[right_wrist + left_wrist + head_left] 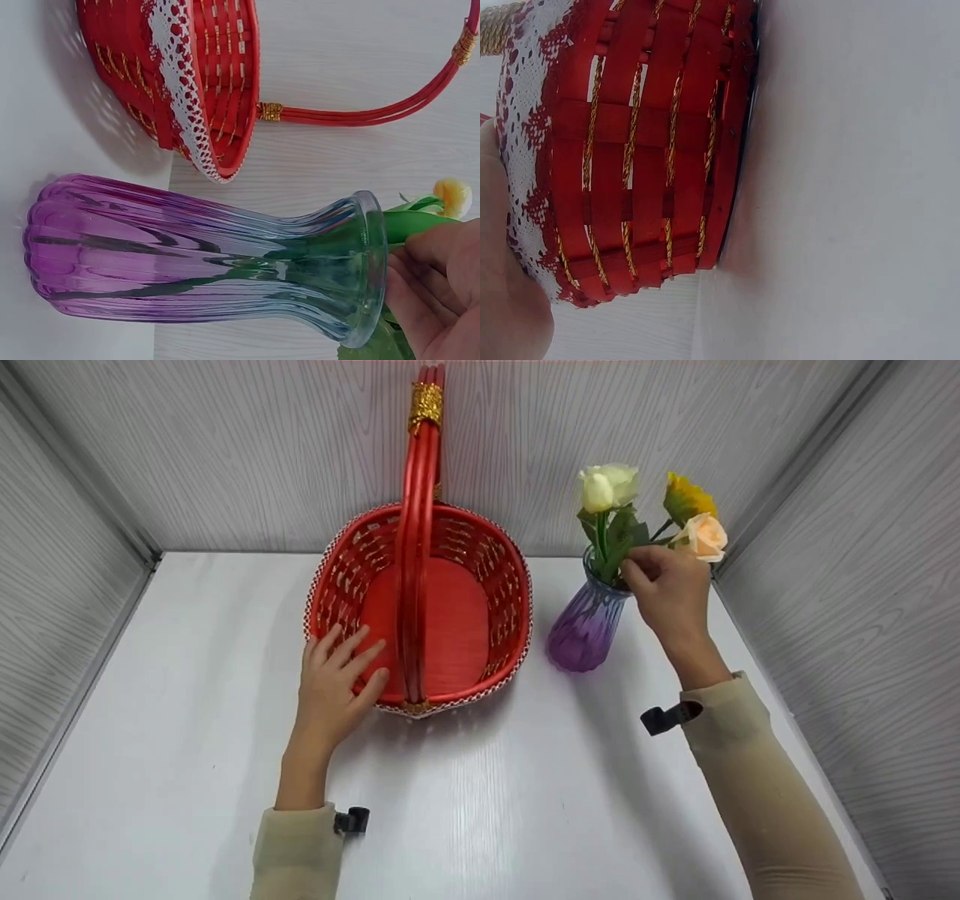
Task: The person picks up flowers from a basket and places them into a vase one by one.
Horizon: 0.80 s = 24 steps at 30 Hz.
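Observation:
My left hand (pixel 330 690) rests with spread, straight fingers on the near left rim of a red woven basket (pixel 517 660). In the left wrist view, part of that hand (pixel 510 270) lies against the basket's white lace trim (pixel 525 161). At the mouth of a ribbed purple-blue glass vase (pixel 585 634), my right hand (pixel 671 596) pinches a green flower stem between thumb and fingers. White blooms (pixel 609 487), a yellow flower (pixel 688 501) and a peach rose (pixel 705 537) stand above the vase. Stems show through the glass in the right wrist view.
The basket's tall red handle (pixel 416 547), wrapped in gold near its top, arches over the middle. White tabletop (pixel 465 810) runs in front of both objects. Grey wood-grain panels (pixel 262 450) enclose the back and sides.

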Each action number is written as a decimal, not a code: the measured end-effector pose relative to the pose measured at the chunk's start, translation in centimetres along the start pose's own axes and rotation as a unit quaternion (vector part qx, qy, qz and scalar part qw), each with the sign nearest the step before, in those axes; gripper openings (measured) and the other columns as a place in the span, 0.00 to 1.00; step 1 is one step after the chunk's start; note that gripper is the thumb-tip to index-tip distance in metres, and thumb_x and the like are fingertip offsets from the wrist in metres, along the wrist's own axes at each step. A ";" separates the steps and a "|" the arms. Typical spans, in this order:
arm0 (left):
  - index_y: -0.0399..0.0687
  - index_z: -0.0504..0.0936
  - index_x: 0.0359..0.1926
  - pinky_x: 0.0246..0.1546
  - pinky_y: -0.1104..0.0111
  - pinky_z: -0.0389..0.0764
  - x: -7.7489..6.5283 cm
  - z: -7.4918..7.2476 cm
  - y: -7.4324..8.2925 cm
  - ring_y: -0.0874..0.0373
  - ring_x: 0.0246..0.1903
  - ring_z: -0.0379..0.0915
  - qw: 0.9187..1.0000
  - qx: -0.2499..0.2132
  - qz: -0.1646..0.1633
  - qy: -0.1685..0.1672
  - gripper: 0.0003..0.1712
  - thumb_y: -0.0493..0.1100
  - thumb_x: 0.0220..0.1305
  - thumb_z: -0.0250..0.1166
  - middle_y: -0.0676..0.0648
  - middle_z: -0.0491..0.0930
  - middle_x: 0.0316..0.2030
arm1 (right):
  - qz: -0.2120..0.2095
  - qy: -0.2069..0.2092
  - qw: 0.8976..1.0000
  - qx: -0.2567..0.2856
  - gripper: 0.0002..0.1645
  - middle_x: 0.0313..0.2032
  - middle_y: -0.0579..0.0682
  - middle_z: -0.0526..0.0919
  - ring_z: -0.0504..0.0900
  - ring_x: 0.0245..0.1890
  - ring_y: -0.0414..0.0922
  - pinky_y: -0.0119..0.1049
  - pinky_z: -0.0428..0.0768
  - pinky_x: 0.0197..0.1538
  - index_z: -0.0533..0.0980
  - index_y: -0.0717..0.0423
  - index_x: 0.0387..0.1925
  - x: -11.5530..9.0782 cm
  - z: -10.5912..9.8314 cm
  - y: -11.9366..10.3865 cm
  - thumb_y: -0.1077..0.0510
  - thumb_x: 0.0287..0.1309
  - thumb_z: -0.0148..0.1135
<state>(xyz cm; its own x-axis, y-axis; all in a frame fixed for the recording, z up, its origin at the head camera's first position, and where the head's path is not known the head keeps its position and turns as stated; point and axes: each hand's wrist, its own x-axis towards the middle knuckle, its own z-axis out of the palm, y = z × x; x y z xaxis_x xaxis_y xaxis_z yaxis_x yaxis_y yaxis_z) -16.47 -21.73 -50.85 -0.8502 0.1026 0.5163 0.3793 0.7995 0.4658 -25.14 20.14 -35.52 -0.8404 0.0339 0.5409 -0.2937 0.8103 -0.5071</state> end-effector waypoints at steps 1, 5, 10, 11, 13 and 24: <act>0.53 0.82 0.61 0.73 0.39 0.43 0.0 0.0 0.0 0.42 0.73 0.55 1.000 0.000 0.001 0.000 0.26 0.57 0.67 0.58 0.46 0.73 0.67 | -0.003 0.013 1.000 0.007 0.09 0.31 0.53 0.88 0.82 0.27 0.40 0.20 0.74 0.33 0.88 0.59 0.36 -0.2 -0.2 0.0 0.59 0.60 0.65; 0.53 0.82 0.61 0.73 0.40 0.43 0.0 0.0 0.1 0.41 0.72 0.56 1.000 -0.001 0.002 0.000 0.26 0.57 0.67 0.58 0.46 0.73 0.67 | -0.024 0.066 0.996 0.050 0.08 0.31 0.51 0.89 0.81 0.26 0.30 0.16 0.75 0.33 0.88 0.57 0.36 -1.2 -0.8 -0.1 0.59 0.60 0.66; 0.52 0.82 0.61 0.73 0.39 0.44 -0.2 0.0 -0.3 0.38 0.71 0.57 1.000 0.001 0.003 0.002 0.26 0.56 0.67 0.58 0.44 0.73 0.67 | -0.050 0.102 0.987 0.114 0.07 0.30 0.48 0.89 0.80 0.25 0.28 0.18 0.77 0.32 0.89 0.54 0.35 -3.1 -0.9 -0.2 0.60 0.59 0.67; 0.52 0.82 0.61 0.73 0.39 0.45 -0.2 0.0 -0.4 0.38 0.71 0.58 1.000 0.001 0.004 0.003 0.26 0.56 0.67 0.58 0.44 0.73 0.67 | -0.057 0.101 0.986 0.120 0.07 0.30 0.48 0.89 0.81 0.25 0.29 0.19 0.77 0.32 0.89 0.55 0.35 -3.6 -0.9 -0.2 0.60 0.59 0.67; 0.52 0.82 0.61 0.73 0.39 0.45 -0.1 0.1 -0.5 0.38 0.71 0.58 1.000 0.001 0.006 0.003 0.26 0.56 0.67 0.58 0.44 0.73 0.67 | -0.073 0.090 0.986 0.122 0.06 0.32 0.48 0.90 0.82 0.27 0.32 0.19 0.79 0.34 0.88 0.56 0.36 -4.5 -0.7 -0.1 0.61 0.60 0.67; 0.54 0.81 0.62 0.71 0.40 0.55 -0.2 -0.3 -0.2 0.43 0.71 0.61 0.999 0.020 0.014 0.039 0.25 0.55 0.66 0.62 0.45 0.76 0.64 | -0.147 -0.063 0.986 0.037 0.21 0.50 0.51 0.86 0.84 0.50 0.47 0.43 0.84 0.51 0.81 0.56 0.54 -8.9 0.4 0.8 0.50 0.64 0.66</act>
<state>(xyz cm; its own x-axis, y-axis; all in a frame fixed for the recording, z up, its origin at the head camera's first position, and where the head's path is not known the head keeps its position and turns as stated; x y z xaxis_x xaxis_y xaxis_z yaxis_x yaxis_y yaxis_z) -16.23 -22.09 -50.86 -0.8077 0.0800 0.5842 0.3866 0.8199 0.4222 -18.09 20.28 -41.01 -0.7630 -0.2726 0.5861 -0.5610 0.7298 -0.3908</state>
